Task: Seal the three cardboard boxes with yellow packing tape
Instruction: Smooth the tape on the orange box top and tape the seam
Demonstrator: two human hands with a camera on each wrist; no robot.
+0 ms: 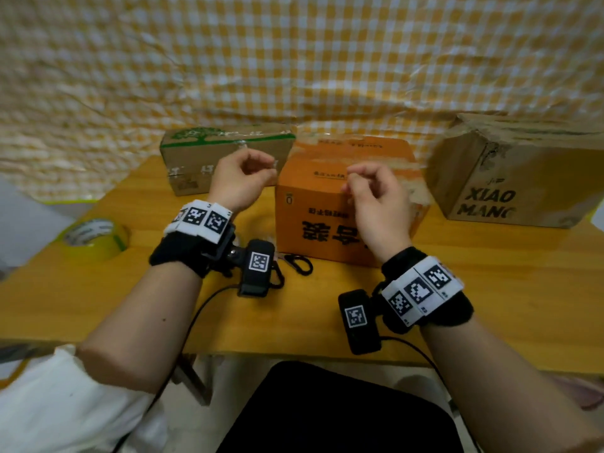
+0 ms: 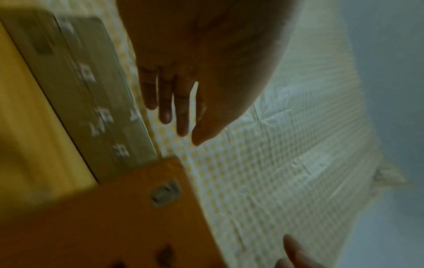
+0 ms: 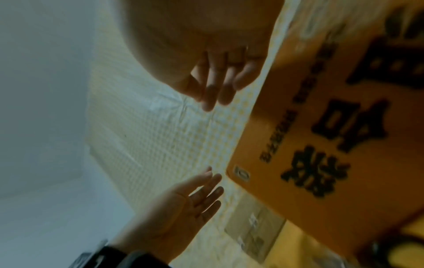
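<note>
left hand (image 1: pixel 240 183) raised at centre of the head view, above the table and in front of the left box; fingers loosely bent, holding nothing. in the left wrist view its fingers (image 2: pixel 165 101) hang relaxed and slightly apart, touching nothing

right hand (image 1: pixel 376 204) raised just right of centre, over the near top edge of the orange box (image 1: pixel 330 230); fingers loosely bent, nothing seen in them. in the right wrist view the fingers (image 3: pixel 213 87) hang free, clear of the box face. the two hands are apart, with a gap between them

orange box stands at centre of the frame on the wooden table (image 1: pixel 490 289), black printed characters on its near face, top flaps down; whether tape lies on the seam cannot be told

brown box with green tree print (image 1: pixel 225 152) sits at upper left of the orange box, just beside its far left corner, with glossy tape showing on its top and front

larger brown box (image 1: pixel 510 178) lettered "xiao mang" stands at the right of the frame, apart from the orange box, top edge ragged

roll of yellow tape (image 1: pixel 94 238) lies flat at the left edge of the table, well apart from both hands

black clip (image 1: pixel 299 263) lies on the table just in front of the orange box, lower left of it

yellow and white checked sheet (image 1: pixel 294 60) fills the upper frame behind the boxes
</note>
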